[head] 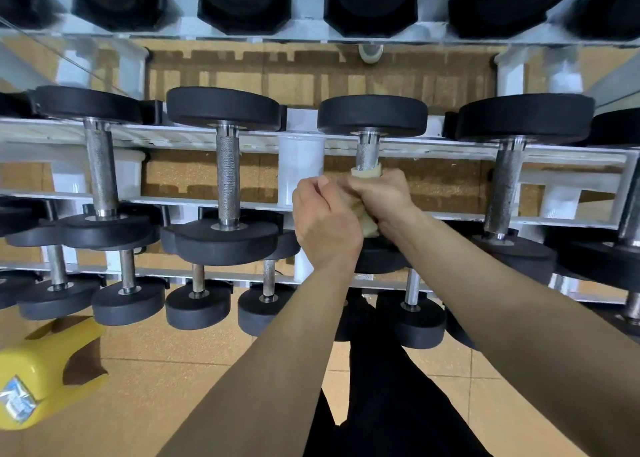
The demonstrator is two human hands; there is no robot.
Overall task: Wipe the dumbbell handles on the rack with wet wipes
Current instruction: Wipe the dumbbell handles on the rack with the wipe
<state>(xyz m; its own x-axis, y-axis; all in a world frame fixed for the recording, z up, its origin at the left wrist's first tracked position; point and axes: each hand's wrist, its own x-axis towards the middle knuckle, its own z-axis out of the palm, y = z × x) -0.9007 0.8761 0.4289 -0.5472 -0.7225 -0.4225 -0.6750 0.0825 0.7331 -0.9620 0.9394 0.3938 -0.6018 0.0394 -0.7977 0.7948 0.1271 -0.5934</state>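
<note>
Right hand [379,197] clamps wet wipe [366,174] around handle [367,155] of 3rd dumbbell along rack [301,166] middle tier; left hand [323,219] curled alongside, grip unclear. Other handles' state unknowable; task apparently midway.

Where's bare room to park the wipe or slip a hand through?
Free: floor between the yellow container and the person's legs; gaps between middle-tier handles. Crowded: bottom tier, heads nearly touching; both hands, left and right, bunch the wipe.

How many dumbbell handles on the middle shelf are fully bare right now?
3: far-left handle, second handle, and right handle. The third handle is wrapped by the wipe. Edge ones may be hidden.
</note>
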